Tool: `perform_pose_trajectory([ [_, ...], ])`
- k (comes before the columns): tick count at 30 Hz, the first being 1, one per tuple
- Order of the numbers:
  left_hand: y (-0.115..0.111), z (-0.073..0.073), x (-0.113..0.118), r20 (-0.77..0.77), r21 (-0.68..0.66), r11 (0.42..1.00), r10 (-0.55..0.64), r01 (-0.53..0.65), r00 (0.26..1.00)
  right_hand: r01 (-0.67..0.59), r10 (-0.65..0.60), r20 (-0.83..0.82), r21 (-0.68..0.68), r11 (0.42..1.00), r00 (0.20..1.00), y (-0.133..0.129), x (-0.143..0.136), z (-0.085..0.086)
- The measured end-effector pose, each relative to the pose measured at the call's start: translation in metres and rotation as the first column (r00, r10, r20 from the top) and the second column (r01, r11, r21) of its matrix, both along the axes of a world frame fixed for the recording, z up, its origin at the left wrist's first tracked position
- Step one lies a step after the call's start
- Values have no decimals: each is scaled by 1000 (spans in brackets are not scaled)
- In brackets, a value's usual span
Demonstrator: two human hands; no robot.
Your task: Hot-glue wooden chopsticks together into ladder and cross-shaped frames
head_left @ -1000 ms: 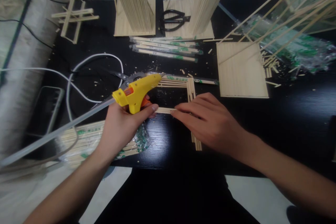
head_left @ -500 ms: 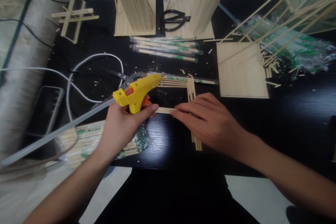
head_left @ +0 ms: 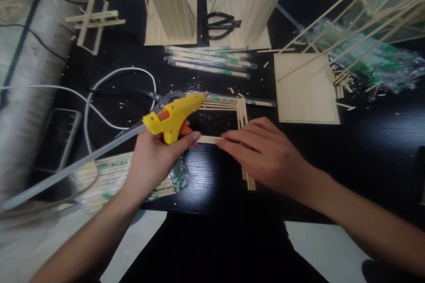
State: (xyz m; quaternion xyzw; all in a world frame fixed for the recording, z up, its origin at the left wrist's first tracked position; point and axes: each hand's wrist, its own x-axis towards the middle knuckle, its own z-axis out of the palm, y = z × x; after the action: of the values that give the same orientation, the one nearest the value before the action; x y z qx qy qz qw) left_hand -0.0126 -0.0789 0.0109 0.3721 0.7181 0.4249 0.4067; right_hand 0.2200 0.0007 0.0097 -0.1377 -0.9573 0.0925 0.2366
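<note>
A yellow hot glue gun with a long clear glue stick out of its back rests in my left hand. That hand's thumb and fingers also pinch the left end of a short bundle of wooden sticks. The bundle's right part is held by the closed fingers of my right hand, which hides where it meets an upright strip of sticks. This strip runs under the hand and shows again below it. Behind, more parallel sticks lie crosswise against its top.
Stick towers on square bases stand at the back, with black-handled scissors between. A stick panel lies right, wrapped chopsticks ahead, a bag of sticks by my left forearm. A white cable loops left.
</note>
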Motion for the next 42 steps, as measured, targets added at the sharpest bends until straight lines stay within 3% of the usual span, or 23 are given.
perform_pose_trajectory([
  [15, 2, 0, 2, 45, -5, 1000, 22, -22, 999, 8, -8, -25, -21, 1000, 1000, 0, 0, -2],
  [21, 1, 3, 2, 37, -30, 999, 25, -24, 999, 71, -92, -126, -163, 984, 988, -1, 3, 7],
  [25, 0, 2, 1, 31, -19, 1000, 23, -22, 999, 248, -304, -177, -281, 927, 936, 3, 11, 23],
  [30, 0, -1, 1, 93, -5, 999, 34, -33, 995, 482, -558, -131, -369, 795, 820, 12, 31, 30],
  [36, 0, 0, 1, 69, -26, 998, 55, -53, 996, 501, -638, -80, -547, 670, 766, 17, 55, 19],
  [42, 0, 4, 3, 49, -8, 997, 82, -81, 995, 544, -608, 47, -505, 670, 792, 14, 67, 17],
])
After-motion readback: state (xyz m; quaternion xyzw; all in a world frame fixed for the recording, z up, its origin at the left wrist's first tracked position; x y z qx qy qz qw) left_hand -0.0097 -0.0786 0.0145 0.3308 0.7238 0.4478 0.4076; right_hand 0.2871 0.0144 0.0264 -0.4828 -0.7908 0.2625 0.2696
